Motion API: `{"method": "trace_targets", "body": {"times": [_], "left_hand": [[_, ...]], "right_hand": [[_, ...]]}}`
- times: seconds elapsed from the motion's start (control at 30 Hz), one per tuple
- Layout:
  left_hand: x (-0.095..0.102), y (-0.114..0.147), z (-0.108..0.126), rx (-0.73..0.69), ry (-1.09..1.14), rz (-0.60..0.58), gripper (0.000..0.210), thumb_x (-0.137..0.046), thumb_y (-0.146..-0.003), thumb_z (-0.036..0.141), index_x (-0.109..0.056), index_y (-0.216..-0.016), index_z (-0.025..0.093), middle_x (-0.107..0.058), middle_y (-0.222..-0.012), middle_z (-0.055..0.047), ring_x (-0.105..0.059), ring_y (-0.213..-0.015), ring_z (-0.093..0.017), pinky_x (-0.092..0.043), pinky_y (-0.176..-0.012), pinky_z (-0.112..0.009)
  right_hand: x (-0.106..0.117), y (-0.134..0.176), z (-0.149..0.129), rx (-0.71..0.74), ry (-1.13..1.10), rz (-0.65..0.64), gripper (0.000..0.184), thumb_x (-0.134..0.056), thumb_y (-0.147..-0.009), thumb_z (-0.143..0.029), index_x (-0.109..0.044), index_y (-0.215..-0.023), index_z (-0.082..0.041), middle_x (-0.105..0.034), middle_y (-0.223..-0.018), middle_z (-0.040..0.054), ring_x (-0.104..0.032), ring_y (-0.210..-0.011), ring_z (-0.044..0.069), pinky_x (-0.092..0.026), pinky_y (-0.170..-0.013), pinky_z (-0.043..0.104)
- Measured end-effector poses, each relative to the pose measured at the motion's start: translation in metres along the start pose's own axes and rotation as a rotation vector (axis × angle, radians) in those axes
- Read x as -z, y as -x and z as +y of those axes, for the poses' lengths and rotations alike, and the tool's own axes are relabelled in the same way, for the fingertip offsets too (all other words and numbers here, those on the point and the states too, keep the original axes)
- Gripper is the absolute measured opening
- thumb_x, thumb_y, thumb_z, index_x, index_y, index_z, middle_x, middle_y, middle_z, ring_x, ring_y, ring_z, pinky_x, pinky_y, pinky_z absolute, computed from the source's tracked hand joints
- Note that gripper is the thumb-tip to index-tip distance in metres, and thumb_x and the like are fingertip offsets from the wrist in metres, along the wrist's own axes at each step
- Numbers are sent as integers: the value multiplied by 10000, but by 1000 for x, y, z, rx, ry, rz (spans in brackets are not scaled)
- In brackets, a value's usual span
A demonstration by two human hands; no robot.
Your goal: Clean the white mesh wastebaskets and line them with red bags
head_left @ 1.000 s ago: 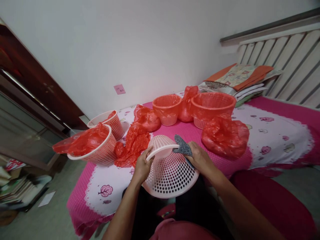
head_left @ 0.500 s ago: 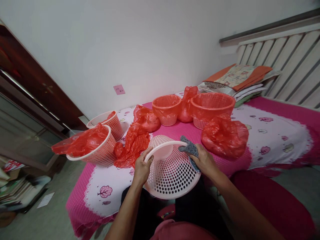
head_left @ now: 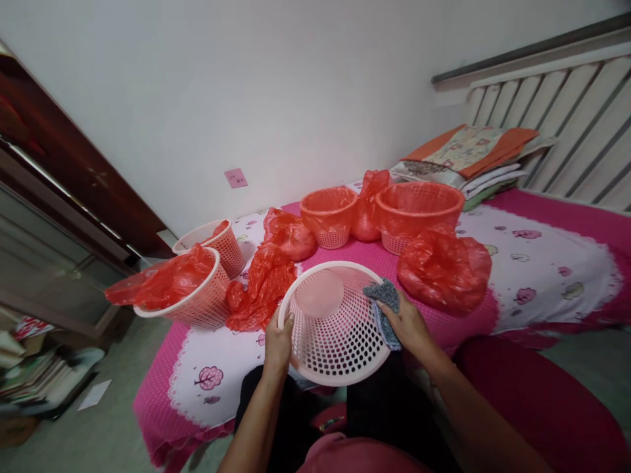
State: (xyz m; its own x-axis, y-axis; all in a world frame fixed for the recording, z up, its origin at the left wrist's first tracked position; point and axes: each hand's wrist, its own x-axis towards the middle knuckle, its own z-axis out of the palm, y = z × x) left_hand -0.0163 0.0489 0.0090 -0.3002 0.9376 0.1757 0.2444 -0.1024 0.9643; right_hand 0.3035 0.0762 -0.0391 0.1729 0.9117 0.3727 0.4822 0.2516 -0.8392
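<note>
A pale pink plastic basket (head_left: 340, 341) with a perforated wall is tilted over my lap, its wide mouth facing me. My left hand (head_left: 279, 341) grips the rim on the left, thumb inside. My right hand (head_left: 408, 323) holds a grey cloth (head_left: 387, 305) against the rim on the right side; the cloth is folded over the edge. Just beyond the basket, a crumpled red plastic bag (head_left: 263, 289) lies on the bed to the left. Another bunched red plastic bag (head_left: 444, 269) rests on the bed to the right.
The bed (head_left: 197, 387) has a pink and white patterned cover. Two baskets at its left hold red plastic; a red-lined basket (head_left: 329, 220) and a larger red-lined basket (head_left: 419, 210) stand near the wall. Folded textiles (head_left: 473, 154) lie by the radiator (head_left: 557, 125). A dark red round seat (head_left: 537, 407) is at right.
The basket has turned so that its mouth faces up more and its inner bottom shows. The right hand and the cloth have shifted slightly right and down along the rim.
</note>
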Motion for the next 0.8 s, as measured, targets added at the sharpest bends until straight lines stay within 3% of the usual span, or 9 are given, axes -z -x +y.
{"method": "trace_targets", "body": {"times": [0.17,0.27,0.4,0.5,0.6,0.8], "left_hand": [[13,-5,15,-102,-43,-48,511,-689,-897,421,-693,-1339,164,-728,-1395,-155,-658,-1327,-311,-423,-1217,-489],[19,-10,28,-128,-35,-94,503,-687,-896,436,-712,-1319,163,-743,-1373,-148,-671,-1313,-308,-443,-1203,-479],[19,-14,38,-143,-57,-208,473,-703,-872,427,-750,-1272,179,-781,-1303,-117,-710,-1238,-304,-487,-1158,-457],[13,-15,37,-164,-103,-260,416,-667,-870,390,-780,-1210,180,-810,-1217,-99,-732,-1164,-302,-514,-1111,-455],[10,-16,32,-159,-106,-246,398,-630,-869,350,-782,-1192,173,-825,-1145,-85,-747,-1084,-289,-537,-1059,-452],[13,-17,24,-131,-29,-237,413,-650,-869,358,-768,-1220,176,-810,-1206,-94,-734,-1149,-280,-520,-1092,-435]], "right_hand": [[10,-6,-21,65,30,-24,324,-556,-977,-458,-628,-1178,-214,-750,-1064,124,-722,-994,303,-564,-864,450],[24,-11,-46,106,115,-38,236,-559,-989,-427,-625,-1096,-226,-726,-975,91,-711,-916,290,-549,-796,415],[37,-20,-82,296,269,-140,58,-613,-949,-282,-592,-972,-233,-688,-943,79,-669,-870,272,-515,-760,385],[33,-28,-101,401,383,-215,83,-620,-918,-190,-564,-954,-239,-661,-941,72,-642,-877,266,-498,-772,380],[22,-35,-109,419,452,-222,121,-615,-915,-151,-546,-944,-246,-649,-930,70,-628,-876,264,-484,-767,374],[14,-39,-110,432,447,-231,99,-624,-943,-180,-547,-972,-234,-647,-952,82,-634,-910,281,-482,-789,389]]}}
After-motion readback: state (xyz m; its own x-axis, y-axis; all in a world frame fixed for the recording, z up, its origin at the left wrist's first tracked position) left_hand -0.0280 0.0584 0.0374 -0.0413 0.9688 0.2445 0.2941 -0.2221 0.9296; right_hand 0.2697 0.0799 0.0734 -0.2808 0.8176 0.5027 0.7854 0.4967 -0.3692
